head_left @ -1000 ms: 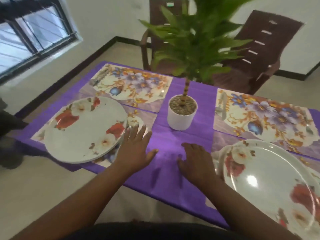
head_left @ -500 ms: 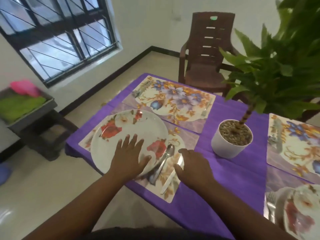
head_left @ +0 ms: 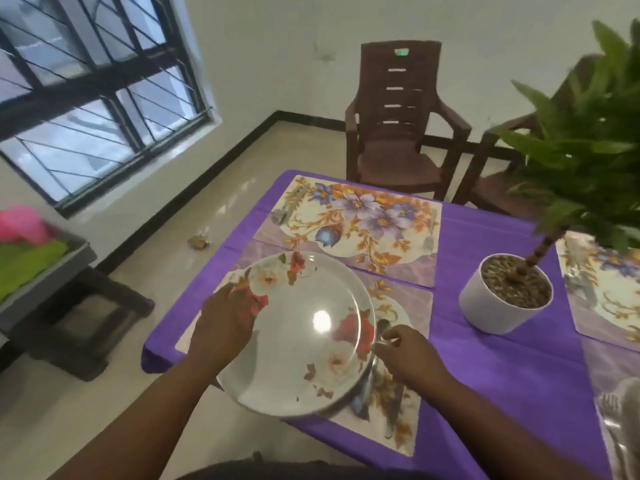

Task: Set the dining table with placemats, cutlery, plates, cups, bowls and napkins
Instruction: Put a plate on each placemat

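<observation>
Left grip was clamped on the near-left rim of the flowered plate, fingers curled over the edge; the plate looked raised and tilted over the near placemat, though whether its far edge touched the mat could not be told. Right grip sat just beside the plate's right rim with its fingertips drawn together near the spoon; whether they pinched the spoon or the plate edge could not be told, since that spot was blurred. More cutlery lay blurred on the near placemat below that hand.

Beyond it, a second flowered placemat lay flat on the purple tablecloth, with a fork along its right side and another utensil at its left edge. A white pot holding a green plant stood on the table to the right, apart from both mats. At the far right edge lay a third placemat, and at the lower right corner a fork showed beside something pale and blurred.

A brown plastic chair stood at the table's far end. At the left, a grey tray on a dark stand held green and pink cloths, under a barred window.
</observation>
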